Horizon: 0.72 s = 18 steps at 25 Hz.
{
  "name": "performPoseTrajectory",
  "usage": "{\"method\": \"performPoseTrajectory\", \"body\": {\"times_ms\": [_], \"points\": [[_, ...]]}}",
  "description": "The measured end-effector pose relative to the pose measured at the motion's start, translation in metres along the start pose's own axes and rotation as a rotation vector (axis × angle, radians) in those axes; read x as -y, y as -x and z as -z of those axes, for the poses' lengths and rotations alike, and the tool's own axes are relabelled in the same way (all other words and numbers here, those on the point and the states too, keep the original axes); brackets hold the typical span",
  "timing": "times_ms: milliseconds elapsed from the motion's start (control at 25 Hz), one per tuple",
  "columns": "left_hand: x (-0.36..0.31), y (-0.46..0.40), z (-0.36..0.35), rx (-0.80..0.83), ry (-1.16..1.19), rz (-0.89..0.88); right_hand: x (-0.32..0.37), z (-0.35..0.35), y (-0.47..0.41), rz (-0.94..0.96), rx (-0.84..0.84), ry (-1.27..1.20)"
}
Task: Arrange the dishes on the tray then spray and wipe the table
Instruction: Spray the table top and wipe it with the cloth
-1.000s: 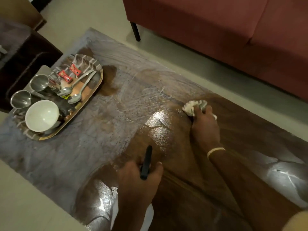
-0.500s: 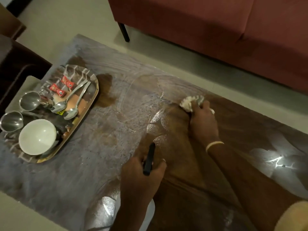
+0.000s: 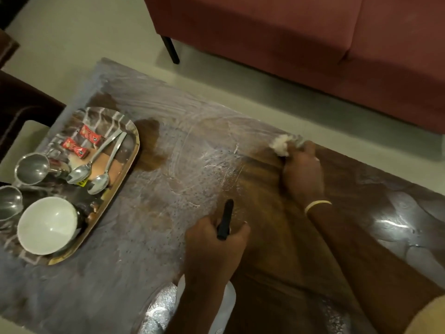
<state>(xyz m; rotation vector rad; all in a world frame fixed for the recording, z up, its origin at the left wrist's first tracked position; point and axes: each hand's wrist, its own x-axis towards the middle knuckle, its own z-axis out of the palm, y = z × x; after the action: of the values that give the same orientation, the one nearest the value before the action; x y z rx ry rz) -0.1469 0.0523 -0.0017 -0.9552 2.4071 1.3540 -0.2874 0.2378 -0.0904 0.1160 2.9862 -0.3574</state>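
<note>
White cloth (image 3: pixel 280 146) bunched in the right hand (image 3: pixel 302 173) presses the desk (image 3: pixel 149 237) (streaky); the left hand (image 3: pixel 214 249) grips a spray bottle (image 3: pixel 225 222).

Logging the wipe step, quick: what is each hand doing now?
Left hand: grips the spray bottle.
Right hand: grips the white cloth on the table.

Ahead of me, a dark red upholstered sofa (image 3: pixel 301 39) stands on a slim black leg (image 3: pixel 171 49) over pale beige floor (image 3: pixel 72 32). At my far left, a dark brown wooden furniture piece (image 3: pixel 21 109), only partly in view.
</note>
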Motion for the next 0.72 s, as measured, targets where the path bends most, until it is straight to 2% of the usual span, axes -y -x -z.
{"method": "performPoseTrajectory", "body": {"times_ms": [80,120,240,320,360,400,480,560,640,720], "points": [[-0.003,-0.003,0.008,0.016,-0.017,-0.039,-0.025,0.01,0.019,-0.185,-0.037,0.005],[-0.004,-0.005,0.01,0.03,-0.031,-0.042,-0.022,0.013,0.04,-0.161,0.007,0.019],[-0.004,-0.01,0.006,0.046,-0.075,-0.018,0.031,-0.003,0.087,0.249,0.197,-0.002],[-0.009,-0.008,0.0,0.065,-0.097,-0.027,0.049,-0.014,0.048,0.445,0.146,0.039],[-0.01,-0.008,-0.002,0.068,-0.112,-0.031,0.052,-0.012,0.017,0.459,0.1,0.038],[-0.01,-0.009,-0.002,0.073,-0.125,-0.034,0.047,-0.008,-0.011,0.391,0.067,0.041],[-0.008,-0.012,0.0,0.092,-0.121,-0.02,0.021,0.004,-0.042,0.107,-0.018,-0.018],[-0.009,-0.014,0.005,0.124,-0.144,-0.002,0.005,0.007,-0.023,-0.116,-0.084,-0.038],[-0.013,-0.016,0.01,0.123,-0.16,-0.004,0.016,0.004,0.019,-0.098,-0.001,-0.032],[-0.017,-0.018,0.008,0.102,-0.146,-0.033,0.037,-0.001,0.037,0.059,0.082,-0.039]]}}
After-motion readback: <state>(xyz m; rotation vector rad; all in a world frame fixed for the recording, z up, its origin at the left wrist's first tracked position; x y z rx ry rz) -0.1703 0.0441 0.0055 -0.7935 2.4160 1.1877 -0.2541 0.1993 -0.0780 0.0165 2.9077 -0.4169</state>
